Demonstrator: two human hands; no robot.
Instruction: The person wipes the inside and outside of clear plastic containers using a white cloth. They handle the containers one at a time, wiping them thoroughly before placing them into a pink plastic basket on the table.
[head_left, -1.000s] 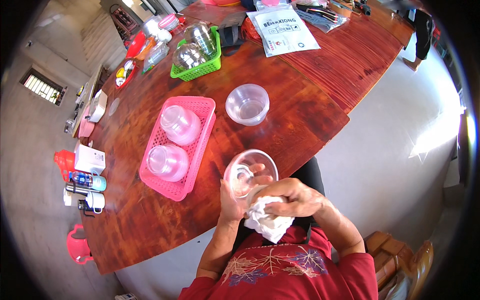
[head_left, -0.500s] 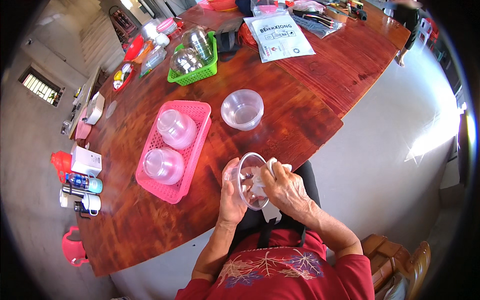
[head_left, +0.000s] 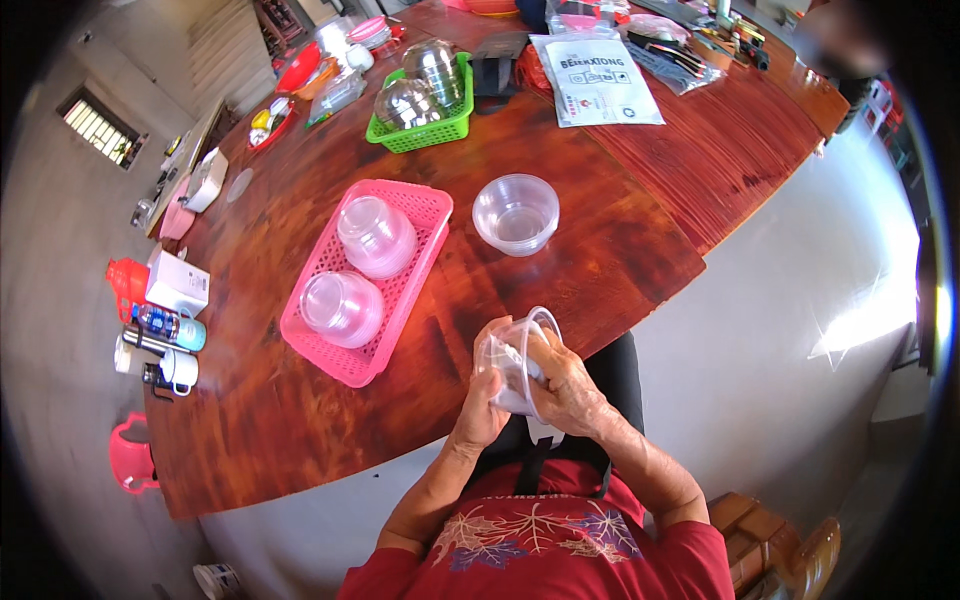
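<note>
My left hand (head_left: 483, 408) grips a clear plastic bowl (head_left: 514, 392) from its outer side, with the bowl tipped so its mouth faces right. Inside it are the fingers of my right hand (head_left: 570, 392), pressing a white cloth or tissue (head_left: 534, 370) against the wall; the cloth shows partly through the plastic. Beyond my hands, another clear bowl (head_left: 515, 215) stands upright on the table. To the left, a pink plastic basket (head_left: 372, 365) contains two stacks of upside-down clear bowls (head_left: 342, 308).
The brown wooden table (head_left: 410, 440) ends just before my body. Farther back are a green basket (head_left: 422, 136) with shiny metal bowls and a white printed bag (head_left: 600, 85). Cups and bottles (head_left: 180, 370) line the left edge. A wooden chair (head_left: 770, 550) stands at lower right.
My right hand has pushed deeper into the bowl with the cloth. The bowl has turned, its mouth now facing more to the right. The whole view has shifted slightly.
</note>
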